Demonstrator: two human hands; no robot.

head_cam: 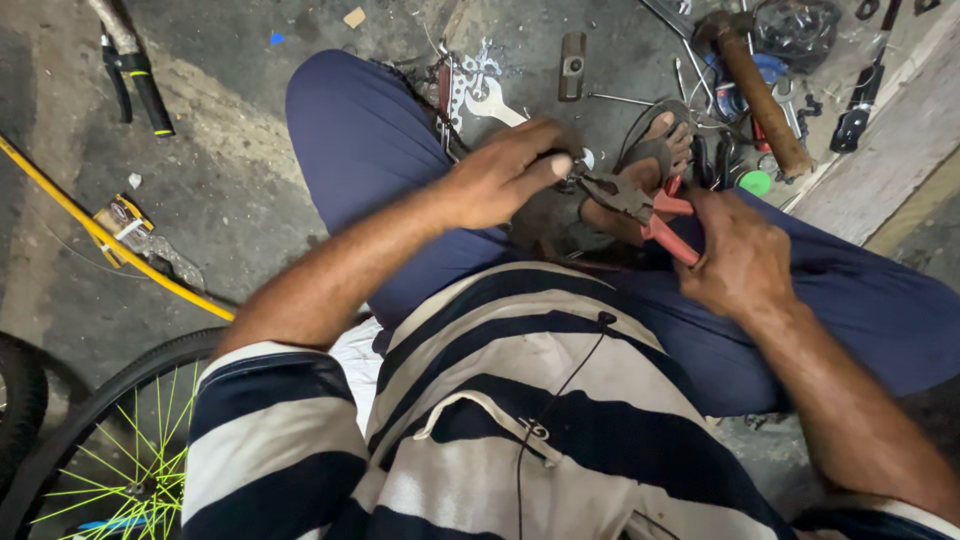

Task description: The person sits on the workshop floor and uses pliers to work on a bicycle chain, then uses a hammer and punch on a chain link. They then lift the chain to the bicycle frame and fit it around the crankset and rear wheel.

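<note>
I sit on a concrete floor with my legs folded. My right hand (pixel 738 255) grips the red handles of a pair of pliers (pixel 640 205), whose dark jaws point left toward my other hand. My left hand (pixel 505 172) pinches a small dark part (pixel 562 160) right at the plier jaws; the part is mostly hidden by my fingers. Both hands work above my sandalled foot (pixel 655 150).
A wooden-handled hammer (pixel 760 90), wrenches (pixel 495 100), a green cap (pixel 756 183) and other small tools lie on the floor ahead. A yellow bar (pixel 100 235) runs at left. A bicycle wheel with green spokes (pixel 120 440) sits at lower left. A step edge (pixel 890 150) rises at right.
</note>
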